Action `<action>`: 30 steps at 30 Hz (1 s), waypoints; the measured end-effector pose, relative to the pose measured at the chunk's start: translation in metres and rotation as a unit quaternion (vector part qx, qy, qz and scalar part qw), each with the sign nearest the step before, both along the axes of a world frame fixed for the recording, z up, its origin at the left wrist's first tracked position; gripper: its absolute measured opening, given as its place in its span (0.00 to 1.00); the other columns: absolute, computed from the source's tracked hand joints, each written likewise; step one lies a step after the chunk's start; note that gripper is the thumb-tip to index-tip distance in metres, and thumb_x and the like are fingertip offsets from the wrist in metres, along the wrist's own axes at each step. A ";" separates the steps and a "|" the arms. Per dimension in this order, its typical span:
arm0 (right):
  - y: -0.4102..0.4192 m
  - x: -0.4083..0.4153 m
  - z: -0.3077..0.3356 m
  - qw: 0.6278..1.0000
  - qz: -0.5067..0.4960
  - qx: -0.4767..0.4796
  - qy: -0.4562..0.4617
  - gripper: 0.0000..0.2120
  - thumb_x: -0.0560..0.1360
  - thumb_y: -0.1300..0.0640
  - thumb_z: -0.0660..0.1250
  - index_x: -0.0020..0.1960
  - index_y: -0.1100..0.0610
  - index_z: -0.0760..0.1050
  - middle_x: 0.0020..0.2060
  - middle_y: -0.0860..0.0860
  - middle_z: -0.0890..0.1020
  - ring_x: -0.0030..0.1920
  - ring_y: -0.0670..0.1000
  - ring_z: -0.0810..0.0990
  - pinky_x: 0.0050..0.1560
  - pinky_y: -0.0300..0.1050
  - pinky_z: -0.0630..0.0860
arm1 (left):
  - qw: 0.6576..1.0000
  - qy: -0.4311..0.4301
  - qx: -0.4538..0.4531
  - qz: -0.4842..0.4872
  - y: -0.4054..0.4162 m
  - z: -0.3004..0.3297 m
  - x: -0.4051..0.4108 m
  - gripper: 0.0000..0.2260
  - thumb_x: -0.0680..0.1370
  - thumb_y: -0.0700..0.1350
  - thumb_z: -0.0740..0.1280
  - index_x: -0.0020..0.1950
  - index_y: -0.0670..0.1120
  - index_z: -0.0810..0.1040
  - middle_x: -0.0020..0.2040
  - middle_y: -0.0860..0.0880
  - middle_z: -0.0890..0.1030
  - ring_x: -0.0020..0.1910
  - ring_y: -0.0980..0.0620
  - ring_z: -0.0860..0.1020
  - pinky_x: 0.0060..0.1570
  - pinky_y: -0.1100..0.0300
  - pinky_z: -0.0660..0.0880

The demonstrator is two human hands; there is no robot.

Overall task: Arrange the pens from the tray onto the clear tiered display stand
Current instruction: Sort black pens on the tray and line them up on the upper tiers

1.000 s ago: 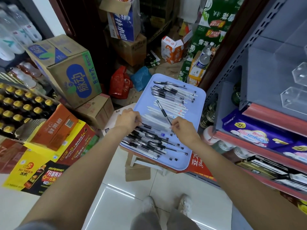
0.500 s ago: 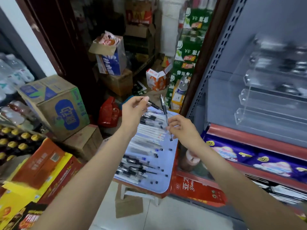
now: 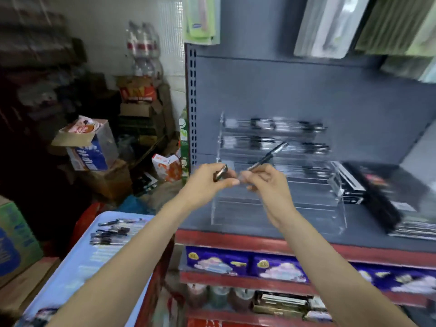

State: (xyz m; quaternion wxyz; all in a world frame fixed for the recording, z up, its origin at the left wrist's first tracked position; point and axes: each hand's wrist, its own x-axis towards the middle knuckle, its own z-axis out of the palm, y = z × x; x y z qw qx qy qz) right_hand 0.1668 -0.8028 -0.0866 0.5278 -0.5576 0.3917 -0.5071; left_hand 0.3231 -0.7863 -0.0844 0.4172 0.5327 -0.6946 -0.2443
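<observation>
Before shelf's clear stand (image 3: 278, 201), left hand (image 3: 207, 182) and right hand (image 3: 266, 182) each pinch pens.

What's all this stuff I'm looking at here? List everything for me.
Display stand: one, clear, tiered, on the grey shelf; upper tiers already hold pens, blurred.
Tray: one, light blue, lower left, with pens on it.
Pen in right hand: one, black and clear, tilted up toward the stand.
Pen in left hand: one, dark, mostly hidden.
Purple packets: several, shelf below.
Cardboard boxes: several, brown and blue, stacked at left.
Bottled water: packs, clear, back wall.
Left hand: pinching a pen.
Right hand: pinching a pen.
</observation>
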 end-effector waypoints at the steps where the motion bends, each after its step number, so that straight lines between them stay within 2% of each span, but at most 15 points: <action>1: -0.009 -0.015 0.002 1.000 0.008 0.002 -0.012 0.06 0.74 0.67 0.66 0.42 0.59 0.72 0.38 0.57 0.82 0.35 0.45 0.81 0.34 0.32 0.74 | 1.000 0.000 0.000 -0.001 -0.009 0.002 -0.014 0.03 0.73 0.44 0.71 0.43 0.48 0.79 0.34 0.59 0.79 0.33 0.63 0.76 0.40 0.67 0.73; 4: -0.032 -0.058 0.005 1.000 0.015 -0.004 -0.010 0.05 0.74 0.68 0.66 0.43 0.59 0.74 0.37 0.54 0.82 0.36 0.44 0.81 0.35 0.33 0.76 | 0.998 -0.053 -0.013 0.038 -0.032 0.011 -0.052 0.03 0.73 0.45 0.71 0.44 0.47 0.82 0.32 0.52 0.80 0.33 0.57 0.76 0.38 0.64 0.71; 6: -0.049 -0.088 0.007 0.999 -0.025 -0.025 0.031 0.06 0.74 0.66 0.67 0.45 0.57 0.73 0.39 0.50 0.81 0.38 0.43 0.80 0.37 0.34 0.77 | 0.992 -0.092 -0.021 0.079 -0.045 0.017 -0.070 0.03 0.73 0.46 0.71 0.43 0.47 0.83 0.31 0.56 0.78 0.32 0.61 0.75 0.35 0.71 0.67; 8: -0.070 -0.121 0.006 0.990 -0.091 -0.057 0.093 0.07 0.74 0.64 0.68 0.48 0.54 0.72 0.42 0.48 0.79 0.41 0.44 0.78 0.44 0.38 0.77 | 0.987 -0.116 -0.014 0.114 -0.060 0.020 -0.081 0.05 0.74 0.46 0.70 0.44 0.46 0.83 0.34 0.55 0.79 0.35 0.59 0.76 0.35 0.73 0.68; 9: -0.080 -0.137 0.005 0.983 -0.126 -0.069 0.115 0.09 0.74 0.63 0.68 0.50 0.54 0.71 0.44 0.49 0.79 0.42 0.46 0.77 0.48 0.41 0.76 | 0.983 -0.131 -0.006 0.129 -0.068 0.020 -0.085 0.05 0.74 0.46 0.70 0.43 0.46 0.83 0.36 0.53 0.80 0.37 0.56 0.77 0.38 0.71 0.70; 11: -0.100 -0.166 0.003 0.967 -0.183 -0.084 0.158 0.11 0.74 0.62 0.68 0.54 0.56 0.71 0.51 0.54 0.79 0.46 0.49 0.77 0.52 0.43 0.73 | 0.973 -0.170 0.010 0.152 -0.082 0.020 -0.095 0.04 0.75 0.47 0.70 0.43 0.48 0.82 0.39 0.50 0.82 0.41 0.49 0.79 0.44 0.57 0.76; 12: -0.108 -0.177 0.001 0.955 -0.205 -0.088 0.195 0.13 0.73 0.61 0.69 0.56 0.57 0.72 0.54 0.55 0.78 0.50 0.51 0.76 0.53 0.43 0.72 | 0.969 -0.190 0.016 0.159 -0.088 0.021 -0.102 0.03 0.75 0.46 0.69 0.44 0.48 0.82 0.40 0.49 0.81 0.43 0.47 0.79 0.45 0.55 0.76; 15: -0.123 -0.199 -0.005 0.935 -0.208 -0.075 0.277 0.21 0.73 0.58 0.69 0.64 0.58 0.70 0.60 0.56 0.74 0.60 0.54 0.74 0.59 0.46 0.70 | 0.957 -0.237 0.020 0.165 -0.102 0.023 -0.122 0.05 0.76 0.45 0.68 0.46 0.46 0.82 0.42 0.45 0.81 0.42 0.45 0.77 0.42 0.54 0.74; 17: -0.129 -0.205 -0.008 0.944 -0.174 -0.048 0.277 0.25 0.74 0.57 0.69 0.69 0.58 0.66 0.63 0.57 0.73 0.61 0.54 0.74 0.60 0.47 0.71 | 0.951 -0.260 0.028 0.168 -0.111 0.025 -0.132 0.05 0.76 0.46 0.67 0.47 0.46 0.82 0.40 0.46 0.80 0.38 0.46 0.76 0.39 0.56 0.71; 19: -0.133 -0.208 -0.009 0.954 -0.142 -0.026 0.263 0.28 0.75 0.57 0.68 0.71 0.58 0.64 0.65 0.56 0.73 0.60 0.53 0.76 0.60 0.46 0.72 | 0.945 -0.279 0.047 0.167 -0.119 0.024 -0.139 0.06 0.77 0.46 0.67 0.48 0.46 0.81 0.41 0.47 0.80 0.40 0.46 0.76 0.40 0.57 0.71; 21: -0.135 -0.210 -0.010 0.961 -0.120 -0.017 0.248 0.27 0.75 0.59 0.68 0.72 0.58 0.64 0.65 0.55 0.74 0.59 0.52 0.77 0.58 0.44 0.72 | 0.941 -0.292 0.058 0.161 -0.126 0.022 -0.143 0.06 0.77 0.46 0.67 0.49 0.46 0.81 0.45 0.46 0.82 0.44 0.46 0.78 0.42 0.56 0.72; 24: -0.137 -0.210 -0.010 0.966 -0.100 -0.022 0.239 0.25 0.76 0.61 0.66 0.72 0.58 0.64 0.64 0.55 0.75 0.58 0.52 0.78 0.61 0.47 0.74 | 0.933 -0.317 0.057 0.159 -0.134 0.020 -0.147 0.05 0.76 0.45 0.67 0.48 0.46 0.81 0.47 0.45 0.82 0.46 0.44 0.79 0.44 0.56 0.74; 27: -0.140 -0.211 -0.011 0.967 -0.093 -0.023 0.236 0.25 0.76 0.61 0.65 0.72 0.57 0.65 0.62 0.54 0.77 0.57 0.53 0.79 0.63 0.52 0.74 | 0.918 -0.360 0.038 0.159 -0.137 0.018 -0.153 0.05 0.76 0.45 0.67 0.49 0.47 0.81 0.48 0.45 0.81 0.47 0.43 0.79 0.42 0.57 0.72; 30: -0.143 -0.213 -0.013 0.968 -0.095 -0.017 0.233 0.24 0.75 0.60 0.67 0.70 0.56 0.67 0.60 0.54 0.79 0.55 0.53 0.80 0.61 0.53 0.76 | 0.903 -0.397 0.023 0.161 -0.139 0.016 -0.155 0.05 0.76 0.45 0.67 0.49 0.47 0.81 0.48 0.44 0.82 0.47 0.42 0.80 0.41 0.57 0.70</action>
